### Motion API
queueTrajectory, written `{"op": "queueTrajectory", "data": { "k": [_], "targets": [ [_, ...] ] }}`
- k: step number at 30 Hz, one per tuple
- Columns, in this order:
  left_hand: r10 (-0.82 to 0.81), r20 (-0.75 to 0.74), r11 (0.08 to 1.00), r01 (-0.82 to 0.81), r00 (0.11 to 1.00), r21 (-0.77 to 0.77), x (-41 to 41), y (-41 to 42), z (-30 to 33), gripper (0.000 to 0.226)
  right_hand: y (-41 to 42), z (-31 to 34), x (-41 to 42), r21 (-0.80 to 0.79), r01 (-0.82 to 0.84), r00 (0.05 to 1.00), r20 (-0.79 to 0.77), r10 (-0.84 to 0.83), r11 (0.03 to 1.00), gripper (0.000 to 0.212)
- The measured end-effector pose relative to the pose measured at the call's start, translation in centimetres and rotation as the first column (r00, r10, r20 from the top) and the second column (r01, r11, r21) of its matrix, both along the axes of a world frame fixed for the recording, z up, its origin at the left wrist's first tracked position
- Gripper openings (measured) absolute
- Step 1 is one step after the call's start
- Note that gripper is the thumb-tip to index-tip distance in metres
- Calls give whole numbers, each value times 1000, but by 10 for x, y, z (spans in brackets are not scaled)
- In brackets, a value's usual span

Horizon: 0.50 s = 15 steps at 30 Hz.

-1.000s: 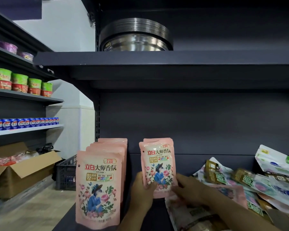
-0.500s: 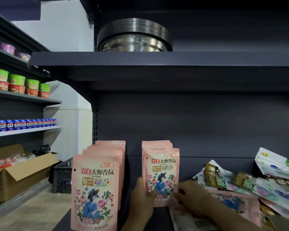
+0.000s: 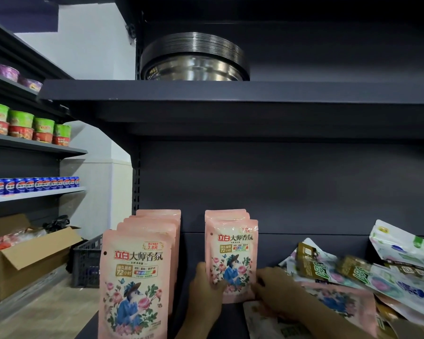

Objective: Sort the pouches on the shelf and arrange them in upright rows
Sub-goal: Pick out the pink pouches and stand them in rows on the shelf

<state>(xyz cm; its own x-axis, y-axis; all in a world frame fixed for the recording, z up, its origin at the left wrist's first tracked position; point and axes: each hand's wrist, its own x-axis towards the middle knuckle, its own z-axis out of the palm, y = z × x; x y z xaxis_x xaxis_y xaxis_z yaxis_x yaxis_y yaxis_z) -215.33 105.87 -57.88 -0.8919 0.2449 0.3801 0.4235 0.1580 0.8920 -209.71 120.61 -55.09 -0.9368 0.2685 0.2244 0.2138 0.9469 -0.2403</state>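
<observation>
A row of several pink floral pouches (image 3: pixel 135 282) stands upright at the left end of the dark shelf (image 3: pixel 230 311). A second, shorter row starts beside it; its front pink pouch (image 3: pixel 231 258) stands upright between my hands. My left hand (image 3: pixel 205 292) grips its lower left edge. My right hand (image 3: pixel 272 289) touches its lower right corner, fingers curled; the grip itself is partly hidden. More pink pouches stand behind it. To the right lies a loose heap of mixed pouches (image 3: pixel 367 277), white, gold and green, with a flat pink pouch (image 3: pixel 338 302) under my right forearm.
The upper shelf (image 3: pixel 230 91) overhangs close above, carrying stacked steel basins (image 3: pixel 194 59). On the left stand side shelves with cup noodles (image 3: pixel 27 128) and blue cans (image 3: pixel 30 185). A cardboard box (image 3: pixel 22 258) and a dark crate (image 3: pixel 87 263) sit on the floor.
The pink pouch between my hands came down and forward onto the shelf, and now stands in front of the second row. The view has shifted slightly.
</observation>
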Motion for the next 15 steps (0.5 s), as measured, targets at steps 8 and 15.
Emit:
{"op": "queueTrajectory", "data": {
  "k": [8,15],
  "targets": [
    [2,27,999,-3,1000,43,5,-1,-2,51,0,9,12,-87,24,995,-91,-32,996,23],
    [173,-116,984,-175,978,-11,30,-8,11,82,8,14,35,-102,35,994,-98,-46,994,24]
  ]
}}
